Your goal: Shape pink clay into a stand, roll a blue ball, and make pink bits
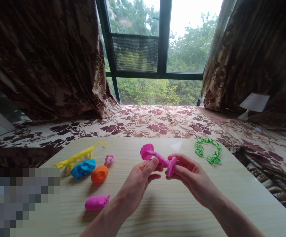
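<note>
Magenta clay-like stuff forms a plump lump (97, 202) at eight o'clock from the hands, lying on the pale wood-grain tabletop (182, 212) just beside the left forearm. At the centre, raised over the tabletop, is a magenta stem piece (162, 159) with a flared disc at each end. The left hand (142, 176) pinches its thin stem between thumb and fingers; the right hand (186, 168) grips the nearer disc, at three o'clock from the left fingertips. The other disc juts out free at about eleven o'clock from them.

The step in hand looks like shaping or adjusting that gripped disc. The next move seems to call for light, even finger pressure, with the slender stem supported so it does not bend.

At nine o'clock sit a dented orange ball (99, 174) and a crumpled blue lump (83, 169); toward ten, a small pink-and-white cluster (109, 159) and a toothed yellow strip (80, 157). Between two and three, a green ring chain (214, 160) curves open. Beyond, at two, stands a lamp (254, 102); at twelve, a dark-framed window (163, 49).
</note>
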Motion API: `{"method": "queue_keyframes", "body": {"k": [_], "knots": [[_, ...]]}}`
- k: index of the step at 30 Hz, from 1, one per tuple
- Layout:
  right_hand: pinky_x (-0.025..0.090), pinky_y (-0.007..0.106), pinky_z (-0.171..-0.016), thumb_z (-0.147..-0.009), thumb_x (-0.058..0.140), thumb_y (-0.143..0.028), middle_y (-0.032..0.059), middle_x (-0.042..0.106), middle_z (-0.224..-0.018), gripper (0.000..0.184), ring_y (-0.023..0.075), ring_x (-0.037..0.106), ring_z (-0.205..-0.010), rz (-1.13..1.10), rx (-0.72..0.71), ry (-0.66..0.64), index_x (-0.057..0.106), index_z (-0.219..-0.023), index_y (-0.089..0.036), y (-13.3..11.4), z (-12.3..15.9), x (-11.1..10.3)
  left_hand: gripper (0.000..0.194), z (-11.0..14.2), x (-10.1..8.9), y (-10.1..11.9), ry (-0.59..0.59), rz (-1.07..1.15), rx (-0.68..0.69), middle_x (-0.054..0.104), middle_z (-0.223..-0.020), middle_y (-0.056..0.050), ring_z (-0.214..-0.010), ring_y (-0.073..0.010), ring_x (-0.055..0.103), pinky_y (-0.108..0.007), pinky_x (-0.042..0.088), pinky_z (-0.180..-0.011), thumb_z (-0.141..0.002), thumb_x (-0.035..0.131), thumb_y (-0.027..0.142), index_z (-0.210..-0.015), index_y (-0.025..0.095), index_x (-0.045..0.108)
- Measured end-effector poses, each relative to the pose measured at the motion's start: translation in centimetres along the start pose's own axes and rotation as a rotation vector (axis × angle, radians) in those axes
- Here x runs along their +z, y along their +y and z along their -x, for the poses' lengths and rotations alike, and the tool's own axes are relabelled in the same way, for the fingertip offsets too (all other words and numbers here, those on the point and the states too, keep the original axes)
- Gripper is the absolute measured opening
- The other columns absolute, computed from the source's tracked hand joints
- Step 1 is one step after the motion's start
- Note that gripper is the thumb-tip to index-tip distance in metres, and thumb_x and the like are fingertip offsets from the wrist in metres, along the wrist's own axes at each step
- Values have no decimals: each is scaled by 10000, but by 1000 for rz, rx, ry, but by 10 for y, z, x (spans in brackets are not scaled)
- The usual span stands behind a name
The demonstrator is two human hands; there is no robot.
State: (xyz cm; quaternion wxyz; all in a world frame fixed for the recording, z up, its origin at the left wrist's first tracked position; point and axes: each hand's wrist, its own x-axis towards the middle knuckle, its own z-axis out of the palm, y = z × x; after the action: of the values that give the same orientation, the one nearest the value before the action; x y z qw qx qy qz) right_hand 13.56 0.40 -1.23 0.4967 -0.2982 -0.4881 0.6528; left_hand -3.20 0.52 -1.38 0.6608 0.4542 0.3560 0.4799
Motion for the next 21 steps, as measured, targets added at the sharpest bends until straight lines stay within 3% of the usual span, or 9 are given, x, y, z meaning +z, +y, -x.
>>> {"method": "queue_keyframes", "body": {"k": [3,5,7,9,11,15,21], "knots": [[474,325,-754,-780,611,-271,39,642,-854,229,149,583,-766,14,-31,55,616,-987,-176,-1,-2,-5,329,1,-6,6,123,-226,31,631,-712,-54,-691,-163,555,-277,418,-649,-809,483,412,-756,148,670],[475,316,-739,-782,607,-269,39,637,-839,227,138,577,-734,16,-31,82,620,-984,-164,-2,-3,-7,238,1,-9,11,316,-423,231,591,-640,-11,-649,-144,528,-254,407,-650,-776,547,366,-692,173,659],[472,305,-728,-785,602,-272,39,636,-844,232,125,570,-697,20,-17,79,625,-988,-162,-4,-3,-7,109,1,-8,13,414,-554,446,618,-773,-10,-794,-160,541,-238,392,-771,-733,613,283,-773,202,673],[467,294,-718,-780,605,-275,39,637,-865,242,118,566,-684,12,4,51,631,-996,-169,-5,-3,-5,228,2,-4,13,354,-597,520,616,-990,-27,-982,-187,513,-240,345,-895,-703,641,217,-929,223,664],[464,285,-705,-771,613,-275,39,639,-875,250,116,562,-686,-7,26,22,638,-1000,-178,-6,-2,-2,308,3,1,9,230,-610,459,606,-1048,-43,-1029,-200,504,-261,337,-926,-707,633,193,-1013,227,638],[465,289,-677,-771,610,-291,48,638,-852,298,112,549,-641,-17,50,35,625,-1040,-164,-5,0,1,205,6,5,0,123,-602,321,636,-917,-45,-890,-199,565,-286,395,-841,-760,579,222,-952,220,650],[464,299,-656,-786,600,-296,2,597,-744,373,110,533,-617,29,14,67,539,-1142,-201,-2,-1,-1,152,8,9,0,90,-638,392,630,-748,-39,-861,-208,539,-293,373,-841,-766,571,223,-847,246,697]]}}
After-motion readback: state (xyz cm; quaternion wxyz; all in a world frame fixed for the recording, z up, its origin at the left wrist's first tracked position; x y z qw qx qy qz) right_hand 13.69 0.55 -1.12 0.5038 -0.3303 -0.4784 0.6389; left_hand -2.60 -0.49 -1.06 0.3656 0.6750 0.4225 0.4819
